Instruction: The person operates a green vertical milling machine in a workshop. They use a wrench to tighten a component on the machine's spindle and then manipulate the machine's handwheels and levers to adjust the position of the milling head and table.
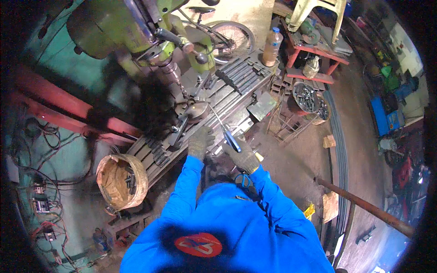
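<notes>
If its thin tip meets a spinning drill bit (183, 89), the blue-handled tool (231, 140) gripped in the gloved right hand (242, 155) could snag; the left hand's (200, 142) grip is unclear.

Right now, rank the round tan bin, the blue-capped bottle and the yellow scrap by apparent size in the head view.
Largest to smallest:
Round tan bin
Blue-capped bottle
Yellow scrap

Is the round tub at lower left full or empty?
Partly filled: dark pieces sit toward the right side of the tub; much of its brown lining shows.
</notes>
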